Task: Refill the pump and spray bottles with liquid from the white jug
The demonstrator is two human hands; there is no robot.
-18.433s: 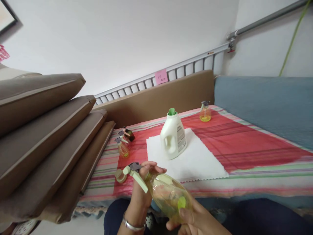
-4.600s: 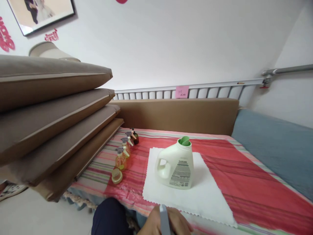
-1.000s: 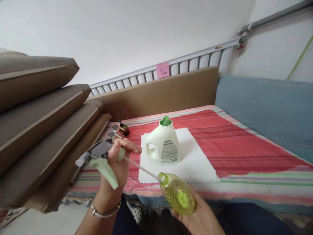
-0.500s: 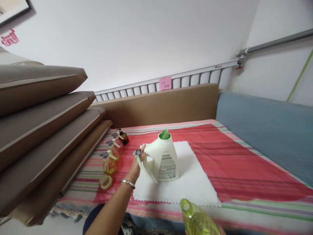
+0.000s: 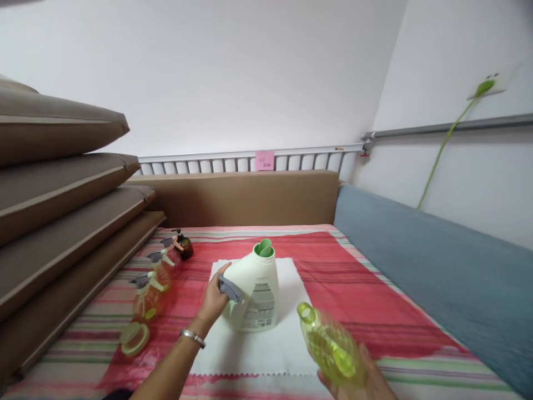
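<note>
My left hand [image 5: 214, 300] is closed around a grey spray trigger head [image 5: 230, 289]. It is at the handle side of a large white detergent jug [image 5: 260, 294], and whether its fingers also wrap the handle is hidden. The jug has an open mouth with a green pour spout [image 5: 264, 248] inside. In my right hand [image 5: 366, 378], a clear yellow-green bottle [image 5: 333, 350] is tilted with its uncapped neck toward the jug. Beneath the jug lies a white cloth [image 5: 250, 355].
At left stand several pump and spray bottles [image 5: 145, 303] in a row, with a round pale cap [image 5: 134, 338] in front. Stacked brown cushions [image 5: 62, 183] rise beyond them. A brown padded board [image 5: 245, 197] and a blue padded side [image 5: 408, 261] border the striped red sheet [image 5: 333, 278].
My right hand has raised the yellow-green bottle further into view. The trigger head has turned in my left hand beside the jug. The camera view has shifted to the right.
</note>
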